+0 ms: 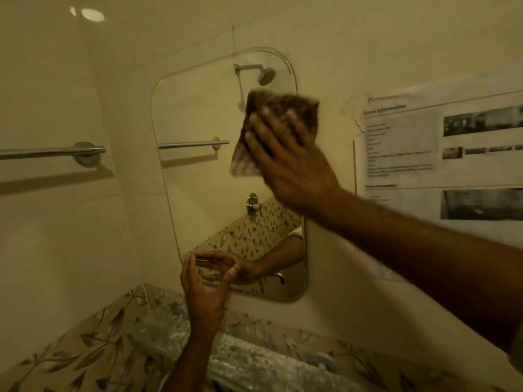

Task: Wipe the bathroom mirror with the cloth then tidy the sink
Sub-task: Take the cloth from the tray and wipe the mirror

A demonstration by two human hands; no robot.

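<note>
Two bare hands reach toward a rounded wall mirror (203, 176) in a dimly lit, cream-tiled bathroom. The right hand (285, 157) comes in from the right with its arm stretched across the view, fingers spread flat, pressing a brown patterned cloth (266, 108) against the upper right part of the glass. The cloth lies between the palm and the mirror; its top edge and lower left corner stick out beyond the fingers, and both hand and cloth are slightly blurred. The left hand (205, 287) rises from the bottom centre to the mirror's lower left corner, thumb and fingers curled loosely apart with the fingertips at or near the glass edge, holding nothing; whether they actually touch the mirror cannot be told. Its reflection shows just above it in the glass. The mirror also reflects a shower head, a towel bar and a wall tap. A real metal towel rail (51, 152) is fixed to the wall at left, well apart from the mirror. A printed paper notice (441, 154) with text and dark photographs is stuck to the wall just right of the mirror. Below the mirror runs a band of leaf-patterned tiles (93, 349) and a worn, speckled ledge (254, 360).
</note>
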